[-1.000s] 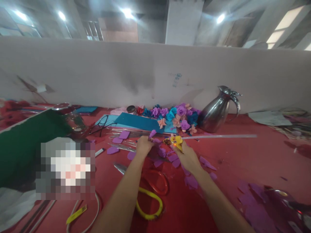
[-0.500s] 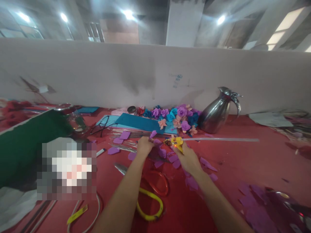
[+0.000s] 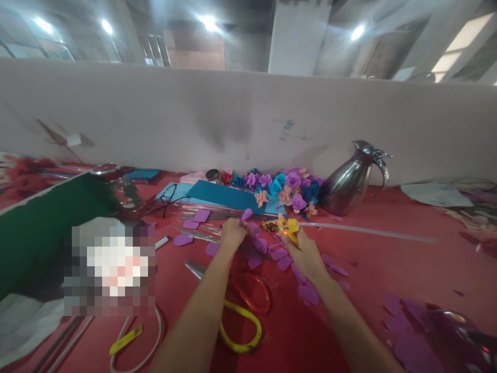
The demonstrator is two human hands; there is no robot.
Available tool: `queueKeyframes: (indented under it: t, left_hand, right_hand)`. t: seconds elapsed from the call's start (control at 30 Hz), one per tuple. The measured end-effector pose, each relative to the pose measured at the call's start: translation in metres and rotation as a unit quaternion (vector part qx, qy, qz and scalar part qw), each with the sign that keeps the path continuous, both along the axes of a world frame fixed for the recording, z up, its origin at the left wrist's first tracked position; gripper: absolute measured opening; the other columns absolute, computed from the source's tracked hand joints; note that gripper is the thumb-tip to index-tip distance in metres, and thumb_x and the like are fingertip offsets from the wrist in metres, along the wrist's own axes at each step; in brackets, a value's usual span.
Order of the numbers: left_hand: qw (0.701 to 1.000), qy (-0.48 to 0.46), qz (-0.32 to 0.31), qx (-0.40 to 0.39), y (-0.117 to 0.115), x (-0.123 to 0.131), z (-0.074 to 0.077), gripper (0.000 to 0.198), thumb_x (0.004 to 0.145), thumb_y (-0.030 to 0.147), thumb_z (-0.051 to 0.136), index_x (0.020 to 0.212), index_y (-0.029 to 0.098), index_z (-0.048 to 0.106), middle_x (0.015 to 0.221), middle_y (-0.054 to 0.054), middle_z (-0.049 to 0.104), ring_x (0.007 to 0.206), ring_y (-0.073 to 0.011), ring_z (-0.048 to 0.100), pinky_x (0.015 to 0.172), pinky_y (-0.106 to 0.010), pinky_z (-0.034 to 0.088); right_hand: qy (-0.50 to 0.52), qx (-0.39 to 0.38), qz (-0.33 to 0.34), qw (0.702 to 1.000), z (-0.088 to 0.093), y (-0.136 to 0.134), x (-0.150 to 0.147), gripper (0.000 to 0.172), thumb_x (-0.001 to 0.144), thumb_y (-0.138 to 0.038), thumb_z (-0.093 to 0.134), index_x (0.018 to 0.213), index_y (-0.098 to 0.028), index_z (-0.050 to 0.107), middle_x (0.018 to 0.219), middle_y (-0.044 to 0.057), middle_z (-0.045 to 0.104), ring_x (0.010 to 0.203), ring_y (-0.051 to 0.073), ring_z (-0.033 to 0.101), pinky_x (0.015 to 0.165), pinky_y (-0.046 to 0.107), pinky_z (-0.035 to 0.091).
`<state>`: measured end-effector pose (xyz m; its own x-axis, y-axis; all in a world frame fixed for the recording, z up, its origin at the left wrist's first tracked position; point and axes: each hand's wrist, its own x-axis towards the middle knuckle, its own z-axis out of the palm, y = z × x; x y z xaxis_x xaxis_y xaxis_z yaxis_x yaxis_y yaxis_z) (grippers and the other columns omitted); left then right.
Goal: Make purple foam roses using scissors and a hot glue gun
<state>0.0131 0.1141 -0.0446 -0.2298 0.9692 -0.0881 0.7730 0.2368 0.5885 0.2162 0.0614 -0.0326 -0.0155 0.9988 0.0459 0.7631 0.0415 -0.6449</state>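
My left hand (image 3: pixel 233 233) is closed on a small rolled purple paper piece (image 3: pixel 246 214) that points up from its fingertips. Just right of it, my right hand (image 3: pixel 303 250) grips a yellow glue gun (image 3: pixel 290 229) with a lit orange light. The gun's dark, crusted nozzle points left, toward my left hand, with a gap between. A clear glue stick (image 3: pixel 368 229) sticks out far to the right from the gun's back. Loose purple petals (image 3: pixel 278 254) lie below and between the hands.
Scissors (image 3: pixel 241 327) with red and yellow handles lie by my left forearm. Behind are paper flowers (image 3: pixel 293 180), blue sheets (image 3: pixel 225 197), glasses (image 3: pixel 166 201) and a metal jug (image 3: pixel 347 178). A green board (image 3: pixel 50 217) stands left; more petals (image 3: pixel 407 331) lie lower right.
The view has shifted slightly. My right hand and the glue gun have moved a little to the right, away from my left hand, which still holds the purple piece.
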Motion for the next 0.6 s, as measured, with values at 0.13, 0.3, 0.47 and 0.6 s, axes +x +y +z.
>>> queueKeyframes:
  t: [0.13,0.3,0.47,0.6]
  left_hand:
    - [1.0,-0.003,-0.004,-0.003,0.0008,-0.0007,-0.0011,0.018,0.066,0.027,0.069,0.08,0.017,0.074,0.08,-0.01,0.072,0.078,-0.0216,0.066,0.067,-0.026,0.043]
    - [1.0,-0.008,-0.005,-0.002,0.002,-0.0014,-0.0027,0.015,0.065,0.026,0.069,0.077,0.017,0.073,0.08,-0.009,0.072,0.078,-0.0214,0.065,0.067,-0.026,0.043]
    - [1.0,-0.021,-0.004,0.003,0.0024,-0.0011,-0.0031,0.018,0.062,0.027,0.073,0.076,0.017,0.073,0.079,-0.009,0.072,0.079,-0.0219,0.065,0.068,-0.027,0.043]
    - [0.999,-0.045,0.008,0.012,0.0023,-0.0011,-0.0042,0.017,0.06,0.025,0.074,0.075,0.016,0.073,0.077,-0.009,0.071,0.077,-0.0224,0.064,0.068,-0.028,0.042]
  right_hand:
    - [-0.052,-0.021,0.03,0.998,-0.0008,-0.0042,-0.0056,0.033,0.089,-0.043,0.042,0.11,-0.017,0.05,0.093,0.013,0.069,0.087,0.026,0.066,0.062,0.026,0.038]
    - [-0.083,-0.028,0.031,0.996,0.0029,-0.0063,-0.0077,0.033,0.09,-0.042,0.041,0.108,-0.016,0.05,0.091,0.014,0.069,0.087,0.027,0.066,0.061,0.027,0.037]
    - [-0.106,-0.031,0.041,0.993,0.0026,-0.0066,-0.0063,0.035,0.09,-0.043,0.041,0.108,-0.015,0.051,0.091,0.014,0.069,0.086,0.027,0.066,0.061,0.027,0.037]
    - [-0.097,-0.007,0.033,0.995,0.0025,-0.0061,0.0005,0.037,0.088,-0.043,0.043,0.111,-0.014,0.052,0.089,0.014,0.07,0.082,0.026,0.066,0.06,0.027,0.037]
